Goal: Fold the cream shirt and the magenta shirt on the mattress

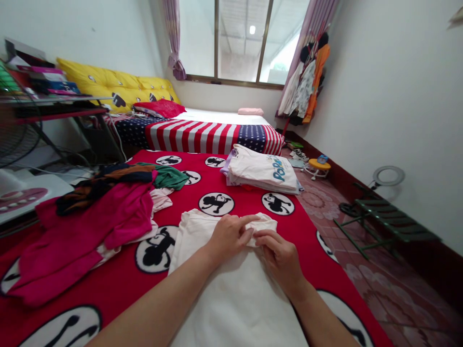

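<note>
A white shirt (238, 299) lies partly folded on the red bedspread in front of me, its length running toward me. My left hand (231, 236) rests on its far part, with thumb and index finger closed on a gathered bit of the cloth. Just to the right, my right hand (280, 253) pinches the same gathered fabric near the far right edge. The two sets of fingertips almost meet. Some of the fingers are curled under and hidden. Beyond the shirt sits a stack of folded clothes (264, 168), topped by a white one with blue lettering.
A loose pile of pink, green and dark clothes (97, 217) lies on the left of the red bedspread (217, 187). A fan (21, 188) stands at the left edge. On the tiled floor at right are a green folding chair (394, 219) and a yellow stool (318, 165).
</note>
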`<state>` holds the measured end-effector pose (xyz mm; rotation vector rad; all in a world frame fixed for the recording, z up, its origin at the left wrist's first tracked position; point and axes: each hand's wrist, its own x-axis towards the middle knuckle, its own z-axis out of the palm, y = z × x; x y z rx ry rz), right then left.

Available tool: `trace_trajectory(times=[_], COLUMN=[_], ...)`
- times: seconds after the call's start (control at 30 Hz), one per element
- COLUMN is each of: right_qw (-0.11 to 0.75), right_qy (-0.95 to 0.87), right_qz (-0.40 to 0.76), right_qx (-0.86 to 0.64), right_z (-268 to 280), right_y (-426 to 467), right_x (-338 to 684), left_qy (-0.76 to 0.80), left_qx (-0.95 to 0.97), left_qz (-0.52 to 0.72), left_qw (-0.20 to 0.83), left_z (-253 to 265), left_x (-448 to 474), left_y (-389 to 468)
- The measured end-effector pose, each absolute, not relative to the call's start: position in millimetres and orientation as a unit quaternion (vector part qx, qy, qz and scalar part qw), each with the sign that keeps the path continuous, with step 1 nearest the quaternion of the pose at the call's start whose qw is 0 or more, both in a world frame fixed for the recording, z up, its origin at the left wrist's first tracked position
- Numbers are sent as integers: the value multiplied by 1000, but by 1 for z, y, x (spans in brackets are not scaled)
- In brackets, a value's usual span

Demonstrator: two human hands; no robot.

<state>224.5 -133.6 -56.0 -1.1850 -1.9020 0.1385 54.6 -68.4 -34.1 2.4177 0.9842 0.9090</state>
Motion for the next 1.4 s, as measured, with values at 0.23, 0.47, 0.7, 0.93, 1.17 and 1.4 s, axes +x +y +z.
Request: trace_trajectory(times=[0.23, 0.47, 0.7, 0.93, 1.17, 1.4], right_qw=[409, 392, 407, 494, 541, 575], right_qy=[-777, -789, -768, -694, -567, -516], right_qz=[61, 64, 76, 122, 206, 212], right_qx=[-473, -469, -489, -510, -586, -599], right_z=[-52, -51, -55, -57, -58, -62], right_y=[-135, -136, -136, -132, -131, -120], right_x=[224, 224, 226, 225, 225, 233], left_qy=[334, 267, 278, 301, 376, 356], left_qx=[906, 925, 913, 881, 814, 808], left_qz=[252, 248, 289, 345, 376, 370], left_qw=[64, 109, 80, 122, 234, 287], left_z=[-31, -36, -39, -37, -38, -43], left_x=[52, 49, 45, 44, 42, 38], left_y=[-66, -62, -51, -48, -47, -42])
